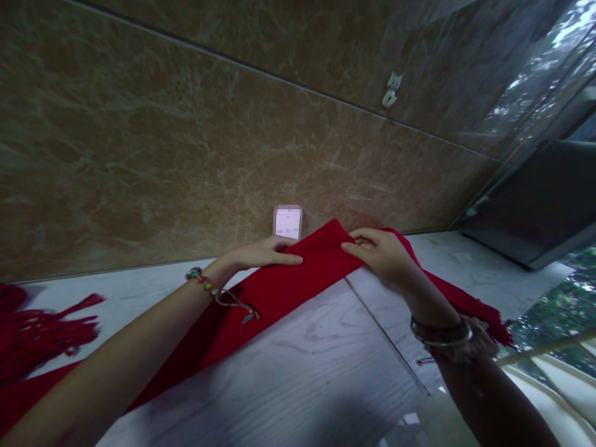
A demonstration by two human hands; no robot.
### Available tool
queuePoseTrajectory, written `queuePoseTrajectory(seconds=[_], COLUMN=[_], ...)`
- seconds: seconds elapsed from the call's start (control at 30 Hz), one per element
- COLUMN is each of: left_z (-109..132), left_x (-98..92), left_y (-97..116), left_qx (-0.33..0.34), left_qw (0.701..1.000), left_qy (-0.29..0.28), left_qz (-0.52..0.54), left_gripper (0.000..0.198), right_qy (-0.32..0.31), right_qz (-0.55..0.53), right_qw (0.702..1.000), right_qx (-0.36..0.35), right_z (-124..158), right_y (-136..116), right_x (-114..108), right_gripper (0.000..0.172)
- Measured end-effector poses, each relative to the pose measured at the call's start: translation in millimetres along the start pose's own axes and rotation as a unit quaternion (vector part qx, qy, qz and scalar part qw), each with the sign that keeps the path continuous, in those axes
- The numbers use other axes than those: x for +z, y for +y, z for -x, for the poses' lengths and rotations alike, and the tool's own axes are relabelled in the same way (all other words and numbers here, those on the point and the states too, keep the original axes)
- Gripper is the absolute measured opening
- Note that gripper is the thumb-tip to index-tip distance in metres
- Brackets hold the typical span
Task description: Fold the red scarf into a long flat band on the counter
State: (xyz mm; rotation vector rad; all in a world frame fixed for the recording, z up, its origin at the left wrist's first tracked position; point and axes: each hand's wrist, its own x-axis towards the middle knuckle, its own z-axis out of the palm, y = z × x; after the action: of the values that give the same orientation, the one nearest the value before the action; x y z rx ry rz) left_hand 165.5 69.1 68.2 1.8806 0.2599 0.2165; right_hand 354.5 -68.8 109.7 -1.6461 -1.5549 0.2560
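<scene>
A long red scarf [298, 273] stretches across the white surface, folded into a band that runs from lower left up to the middle. My left hand [267, 253] grips its far edge, thumb flat on top and the other fingers partly hidden behind the cloth. Near the raised corner, my right hand [379, 251] pinches the scarf between thumb and fingers. Beyond the right wrist, one end of the scarf trails off to the right. At the far left lies red fringe [60, 332] on the surface. Bracelets hang on both wrists.
A phone [287, 222] showing a timer leans against the brown marbled wall [186, 136] behind the scarf. The white wood-grain table [298, 347] has a dark seam. A white hook [392, 90] is on the wall. A dark box-like object [535, 198] stands at the right, near railings.
</scene>
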Motion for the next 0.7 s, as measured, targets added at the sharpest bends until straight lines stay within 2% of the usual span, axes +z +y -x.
queuePoseTrajectory(seconds=[0.07,0.13,0.17,0.23,0.3,0.37,0.43,0.57,0.7], left_z=[3.1,2.6,1.6,-0.3,-0.9,0.1,2.5,10.9,21.7], left_x=[-3.7,-1.3,2.8,16.2,34.2,52.4,68.0,90.3,101.6], left_y=[-0.9,-9.5,-15.9,-29.4,-39.7,-44.8,-46.5,-52.1,-64.5], left_qx=[-0.044,-0.103,-0.139,-0.206,-0.242,-0.23,-0.189,-0.127,-0.101], left_qw=[0.998,0.985,0.968,0.911,0.862,0.839,0.828,0.839,0.84], left_qy=[-0.01,-0.024,-0.02,0.009,0.048,0.074,0.066,-0.005,-0.017], left_qz=[-0.034,-0.133,-0.209,-0.357,-0.443,-0.487,-0.523,-0.53,-0.533], left_gripper=[0.044,0.044,0.045,0.05,0.057,0.059,0.061,0.069,0.059], right_qy=[-0.013,-0.05,-0.076,-0.101,-0.103,-0.098,-0.091,-0.073,-0.047], right_qz=[-0.062,-0.07,-0.034,0.046,0.078,0.102,0.134,0.207,0.281], right_qw=[0.998,0.994,0.991,0.984,0.98,0.979,0.977,0.967,0.949], right_qx=[0.029,0.072,0.102,0.141,0.152,0.149,0.142,0.129,0.134], right_z=[-2.9,-0.9,2.1,10.6,18.8,23.0,21.7,11.1,7.9], right_y=[25.4,57.9,74.7,104.7,126.2,138.9,145.8,157.8,173.2], right_x=[8.4,22.9,31.4,47.0,56.7,58.6,54.3,40.2,32.6], right_gripper=[0.023,0.025,0.024,0.022,0.021,0.021,0.021,0.019,0.01])
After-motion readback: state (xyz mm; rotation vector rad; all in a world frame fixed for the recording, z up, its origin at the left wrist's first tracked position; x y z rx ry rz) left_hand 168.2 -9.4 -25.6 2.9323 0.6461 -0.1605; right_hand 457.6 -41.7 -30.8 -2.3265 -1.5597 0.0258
